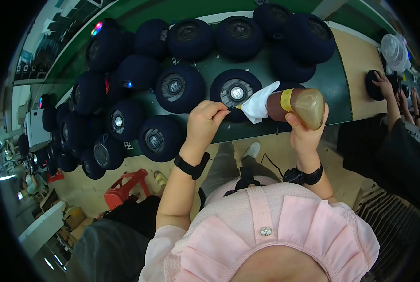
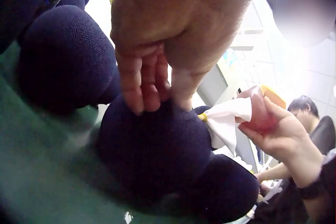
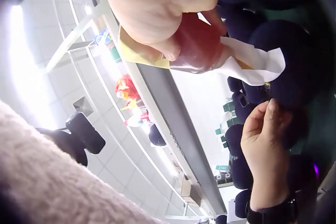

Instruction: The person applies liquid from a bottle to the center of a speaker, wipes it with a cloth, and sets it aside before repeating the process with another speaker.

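Observation:
My right hand [image 1: 308, 134] grips a squeeze bottle [image 1: 304, 107] with reddish-brown contents and a yellow band, tipped on its side. White tissue [image 1: 258, 104] wraps its neck, and a yellow nozzle tip [image 2: 203, 117] sticks out beyond it. The nozzle points at the near edge of a round, navy fabric-covered speaker [image 1: 215, 89] with a silvery center disc. At that same edge, thumb and fingertips of my left hand [image 1: 204, 123] pinch a thin dark strand [image 3: 270, 97], right beside the nozzle tip. The fingers mostly hide the strand.
Several more navy speakers crowd the green bench [image 1: 205, 128] to the left and behind, some lit, such as one speaker [image 1: 135, 73]. A white fan [image 1: 394, 51] stands at the far right, near another person's hand [image 1: 385, 87]. A red stool [image 1: 128, 188] stands below left.

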Available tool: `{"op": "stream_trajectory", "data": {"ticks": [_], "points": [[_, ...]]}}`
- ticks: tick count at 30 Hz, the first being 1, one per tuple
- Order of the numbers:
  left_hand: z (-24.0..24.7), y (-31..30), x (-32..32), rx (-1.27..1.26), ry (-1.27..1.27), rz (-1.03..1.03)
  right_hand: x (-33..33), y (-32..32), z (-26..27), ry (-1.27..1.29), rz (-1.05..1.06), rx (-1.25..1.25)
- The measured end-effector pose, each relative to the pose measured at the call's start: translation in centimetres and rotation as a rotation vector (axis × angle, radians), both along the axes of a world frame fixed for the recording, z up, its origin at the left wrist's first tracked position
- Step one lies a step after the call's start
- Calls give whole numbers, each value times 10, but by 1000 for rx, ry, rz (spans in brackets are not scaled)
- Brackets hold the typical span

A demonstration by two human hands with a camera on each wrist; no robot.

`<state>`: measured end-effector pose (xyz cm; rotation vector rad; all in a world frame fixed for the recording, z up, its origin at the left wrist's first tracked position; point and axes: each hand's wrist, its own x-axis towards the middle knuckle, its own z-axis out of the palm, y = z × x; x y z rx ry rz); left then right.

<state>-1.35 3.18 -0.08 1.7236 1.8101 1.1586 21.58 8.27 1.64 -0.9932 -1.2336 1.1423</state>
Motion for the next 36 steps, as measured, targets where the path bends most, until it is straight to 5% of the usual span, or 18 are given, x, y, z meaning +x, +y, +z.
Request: {"op": "stream_trajectory", "data": {"ticks": [11, 14, 17, 18, 20, 26, 36], "points": [[1, -10, 3, -33, 59, -50, 14, 8, -1, 591, 66, -454], [-15, -24, 7, 7, -255, 129, 14, 7, 8, 765, 3, -633], [-18, -33, 23, -461, -798, 430, 21, 4, 19, 891, 64, -695], [-16, -29, 24, -438, -792, 425, 23, 4, 26, 981, 103, -750], [-16, -14, 26, -645, -1324, 507, 31, 0, 41, 1030, 131, -742], [-33, 11, 16, -646, -1379, 326, 78, -19, 42, 1180, 200, -779], [-1, -7, 30, -462, -1428, 293, 184, -71, 16, 1194, -21, -735]]}}
